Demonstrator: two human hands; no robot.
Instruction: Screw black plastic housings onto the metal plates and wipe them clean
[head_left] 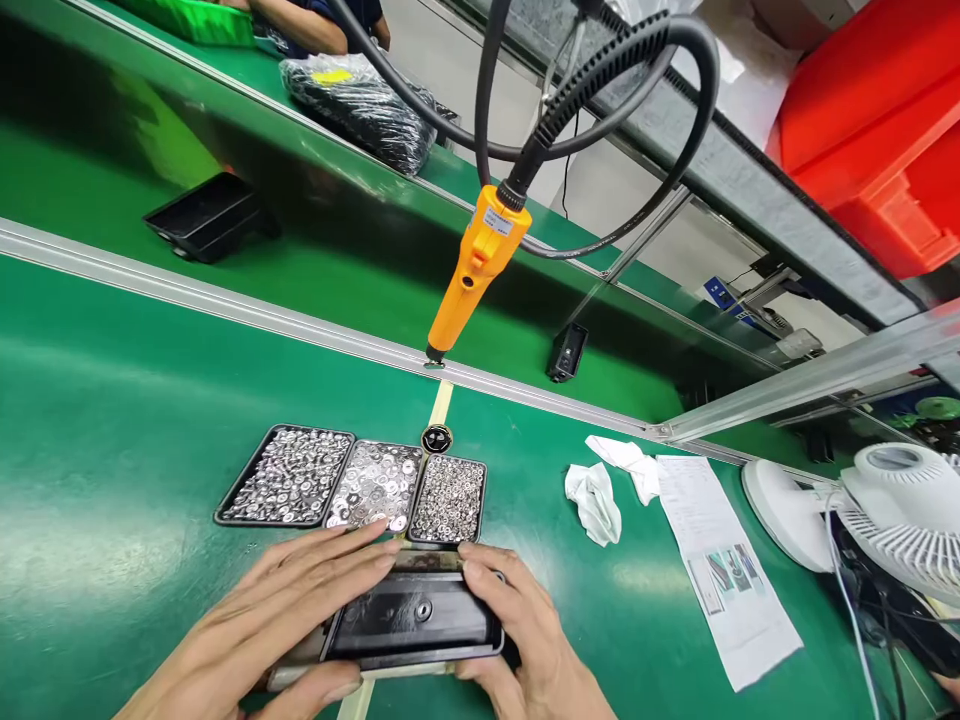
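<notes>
A black plastic housing [412, 625], shaped like a shallow tray with a small round hole in its floor, lies at the front of the bench between my hands. My left hand [300, 605] spans its left end, fingers along the far side and thumb at the near edge. At the right end, my right hand [521, 625] grips the housing between fingers and thumb. Whatever supports it underneath is mostly hidden. Just beyond are three small trays: metal parts [296, 475], flat washers [375, 480] and tiny metal pieces [450, 500].
An orange electric screwdriver [476, 265] hangs from a cable above the rail [225, 305]. Black parts [214, 215] [568, 352] sit on the green strip behind. White cloths [594, 500], a printed sheet [724, 570] and a fan [900, 510] are at right. Another person's arm [300, 25] shows at the top.
</notes>
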